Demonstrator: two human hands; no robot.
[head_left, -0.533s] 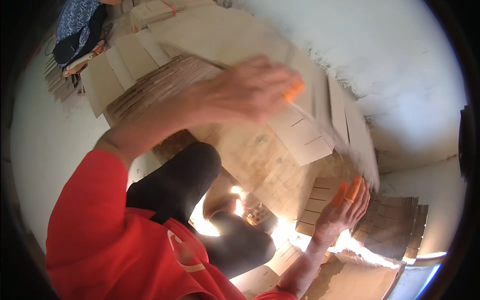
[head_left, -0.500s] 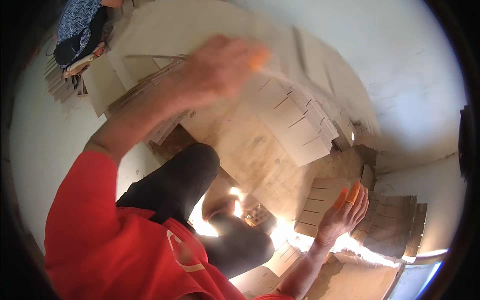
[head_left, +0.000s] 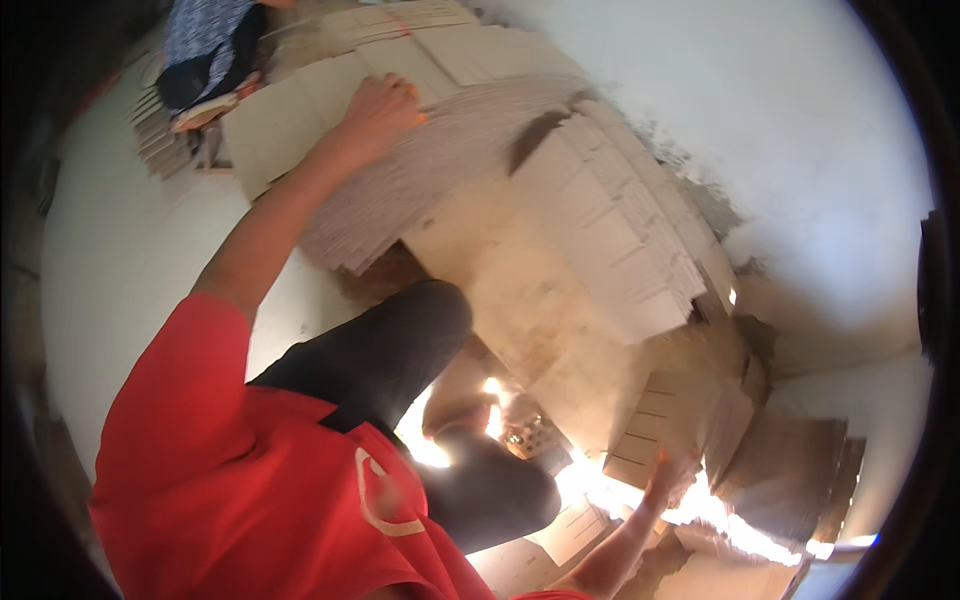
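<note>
My left hand reaches far forward over a long stack of plain cardboard sheets. Its fingers are curled down at the sheets' top edges, with orange covers on the tips. My right hand, smeared by motion, is low on the right at the lower edge of a slotted cardboard piece. An orange fingertip cover shows on it too, but its fingers are too blurred to tell whether they grip the piece.
A row of slotted cardboard leans along the right wall. Another cardboard stack stands beyond my right hand. Between my legs is a dark block with holes, in bright sunlight. Another person sits at the far left.
My left hand has come down and leftward onto the cardboard stack. My right hand, earlier raised with fingers spread, has lowered to the slotted cardboard. The view has shifted slightly.
</note>
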